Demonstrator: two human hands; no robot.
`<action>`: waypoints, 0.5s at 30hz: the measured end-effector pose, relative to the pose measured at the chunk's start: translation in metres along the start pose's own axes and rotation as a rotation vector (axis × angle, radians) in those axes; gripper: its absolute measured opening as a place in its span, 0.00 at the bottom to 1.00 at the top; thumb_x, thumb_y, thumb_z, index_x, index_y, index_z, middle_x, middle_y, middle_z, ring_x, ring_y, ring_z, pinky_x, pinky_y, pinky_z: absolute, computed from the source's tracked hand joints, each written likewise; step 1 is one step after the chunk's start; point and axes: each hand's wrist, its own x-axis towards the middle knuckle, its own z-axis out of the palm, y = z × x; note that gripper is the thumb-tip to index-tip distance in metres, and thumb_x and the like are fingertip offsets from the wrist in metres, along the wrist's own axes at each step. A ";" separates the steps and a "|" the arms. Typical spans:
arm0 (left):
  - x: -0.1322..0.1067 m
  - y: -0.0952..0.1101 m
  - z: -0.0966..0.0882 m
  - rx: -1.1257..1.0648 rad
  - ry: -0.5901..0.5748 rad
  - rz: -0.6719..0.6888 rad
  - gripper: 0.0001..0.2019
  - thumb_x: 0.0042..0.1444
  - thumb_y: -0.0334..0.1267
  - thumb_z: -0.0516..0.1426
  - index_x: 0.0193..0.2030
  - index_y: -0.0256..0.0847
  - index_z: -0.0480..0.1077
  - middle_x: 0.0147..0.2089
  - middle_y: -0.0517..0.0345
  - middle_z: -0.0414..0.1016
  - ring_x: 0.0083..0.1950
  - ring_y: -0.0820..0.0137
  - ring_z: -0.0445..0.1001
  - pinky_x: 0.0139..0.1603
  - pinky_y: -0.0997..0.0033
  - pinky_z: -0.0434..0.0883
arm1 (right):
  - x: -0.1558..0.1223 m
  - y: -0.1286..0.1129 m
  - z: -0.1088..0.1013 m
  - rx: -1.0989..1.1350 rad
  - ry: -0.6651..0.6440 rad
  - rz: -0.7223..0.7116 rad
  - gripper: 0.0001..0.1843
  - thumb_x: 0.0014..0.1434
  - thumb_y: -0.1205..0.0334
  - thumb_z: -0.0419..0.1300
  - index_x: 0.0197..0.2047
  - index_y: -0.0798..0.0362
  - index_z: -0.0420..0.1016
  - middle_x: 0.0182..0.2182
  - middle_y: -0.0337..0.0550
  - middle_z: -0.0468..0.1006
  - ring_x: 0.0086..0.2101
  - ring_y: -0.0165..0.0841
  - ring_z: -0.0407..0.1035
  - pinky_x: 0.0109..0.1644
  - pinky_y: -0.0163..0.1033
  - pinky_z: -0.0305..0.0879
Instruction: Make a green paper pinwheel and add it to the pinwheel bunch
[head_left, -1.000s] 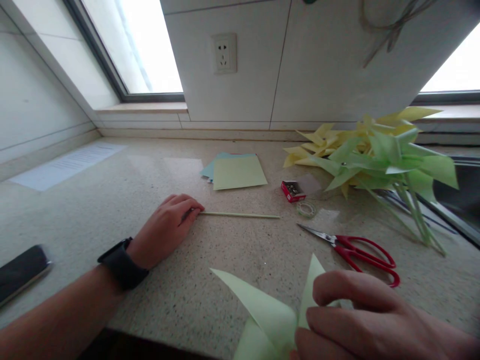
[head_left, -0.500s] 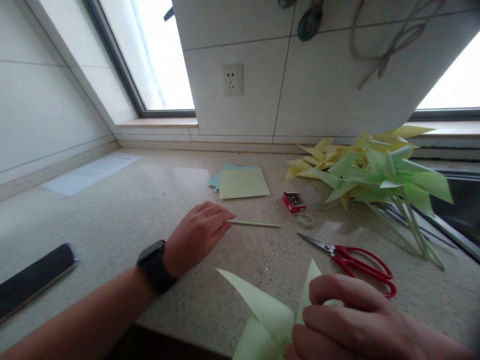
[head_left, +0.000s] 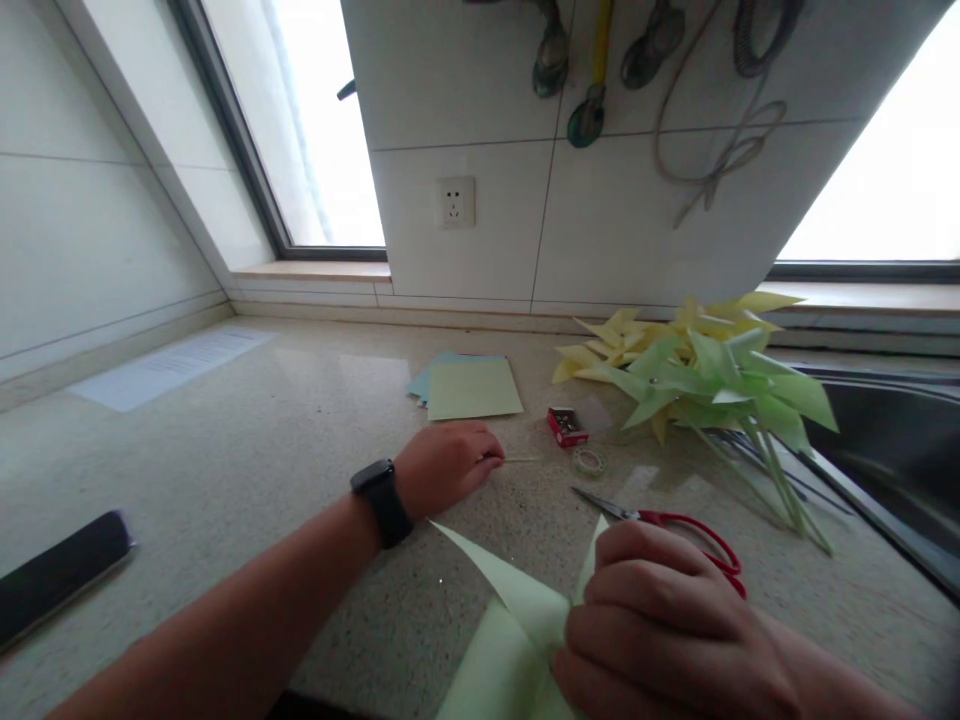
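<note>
My left hand [head_left: 450, 462], with a black watch on its wrist, is over the counter with its fingers closed on a thin pale stick [head_left: 523, 459]. The stick's free end points right; the rest lies under the fingers. At the bottom of the view my right hand [head_left: 652, 630] grips a pale green paper pinwheel [head_left: 517, 600] with folded, pointed blades. Its fingers cover the pinwheel's right side, and the lower part runs out of the frame. Scissors [head_left: 606, 506] with red handles lie just behind my right hand, which partly hides them.
Paper sheets [head_left: 476, 390] are stacked toward the wall. A red box of small pins [head_left: 568, 427] and a tape roll [head_left: 589, 461] lie right of them. Finished pinwheels [head_left: 720, 370] rest beside the sink [head_left: 892, 430]. A phone [head_left: 64, 565] and printed sheet [head_left: 176, 368] are on the left.
My left hand has moved right along the stick, so less of it sticks out. My right hand still grips the pinwheel. The head view has tilted up and turned slightly right.
</note>
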 end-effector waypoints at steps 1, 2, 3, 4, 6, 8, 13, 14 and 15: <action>-0.002 0.001 -0.003 -0.045 0.028 -0.023 0.08 0.68 0.39 0.58 0.43 0.36 0.74 0.41 0.56 0.77 0.43 0.66 0.77 0.47 0.58 0.76 | 0.001 0.004 -0.003 0.018 -0.019 0.003 0.20 0.75 0.67 0.44 0.40 0.55 0.76 0.29 0.38 0.80 0.33 0.32 0.70 0.47 0.46 0.66; -0.003 0.001 -0.005 -0.097 0.056 -0.047 0.08 0.68 0.39 0.58 0.43 0.37 0.74 0.39 0.56 0.77 0.40 0.67 0.77 0.44 0.61 0.76 | 0.002 0.008 -0.005 0.030 -0.039 -0.003 0.20 0.75 0.66 0.44 0.41 0.55 0.77 0.29 0.39 0.80 0.32 0.32 0.69 0.45 0.46 0.65; -0.004 0.001 -0.008 -0.154 0.081 -0.071 0.08 0.68 0.39 0.57 0.43 0.37 0.74 0.37 0.56 0.77 0.37 0.69 0.77 0.41 0.64 0.76 | 0.003 0.012 -0.008 0.045 -0.081 -0.025 0.19 0.75 0.65 0.45 0.42 0.55 0.77 0.30 0.39 0.80 0.33 0.33 0.69 0.43 0.46 0.65; -0.004 0.001 -0.011 -0.216 0.100 -0.093 0.08 0.69 0.39 0.56 0.44 0.37 0.73 0.35 0.56 0.77 0.33 0.70 0.76 0.36 0.68 0.75 | 0.003 0.017 -0.011 0.038 -0.101 -0.054 0.19 0.75 0.66 0.45 0.43 0.56 0.77 0.32 0.41 0.80 0.33 0.34 0.69 0.43 0.47 0.65; -0.006 0.002 -0.015 -0.343 0.120 -0.120 0.09 0.69 0.40 0.54 0.45 0.37 0.72 0.32 0.57 0.76 0.29 0.73 0.75 0.29 0.73 0.73 | 0.004 0.026 -0.016 0.031 -0.052 -0.098 0.18 0.74 0.66 0.46 0.42 0.56 0.77 0.31 0.43 0.79 0.34 0.35 0.70 0.43 0.48 0.66; -0.007 0.004 -0.018 -0.457 0.132 -0.125 0.09 0.69 0.41 0.54 0.46 0.38 0.71 0.33 0.56 0.78 0.27 0.74 0.74 0.26 0.76 0.72 | 0.006 0.033 -0.020 0.031 -0.020 -0.081 0.17 0.74 0.67 0.46 0.42 0.57 0.76 0.31 0.44 0.78 0.34 0.36 0.70 0.44 0.47 0.67; -0.010 0.014 -0.026 -0.614 0.171 -0.104 0.09 0.67 0.42 0.57 0.45 0.40 0.74 0.30 0.59 0.75 0.25 0.76 0.70 0.21 0.78 0.66 | 0.013 0.038 -0.027 -0.027 -0.096 -0.019 0.16 0.73 0.68 0.46 0.43 0.55 0.76 0.32 0.42 0.79 0.34 0.34 0.71 0.42 0.45 0.69; -0.010 0.015 -0.029 -0.624 0.175 -0.088 0.08 0.66 0.42 0.59 0.44 0.40 0.76 0.31 0.59 0.75 0.26 0.75 0.70 0.22 0.78 0.66 | 0.013 0.038 -0.028 -0.056 -0.119 -0.028 0.17 0.73 0.68 0.46 0.43 0.55 0.76 0.32 0.42 0.79 0.34 0.34 0.71 0.42 0.45 0.69; -0.010 0.015 -0.032 -0.627 0.174 -0.067 0.07 0.64 0.41 0.60 0.43 0.41 0.77 0.32 0.58 0.76 0.29 0.74 0.71 0.25 0.76 0.68 | 0.012 0.038 -0.028 -0.087 -0.142 -0.035 0.17 0.73 0.68 0.46 0.43 0.55 0.76 0.33 0.42 0.80 0.34 0.34 0.71 0.42 0.46 0.69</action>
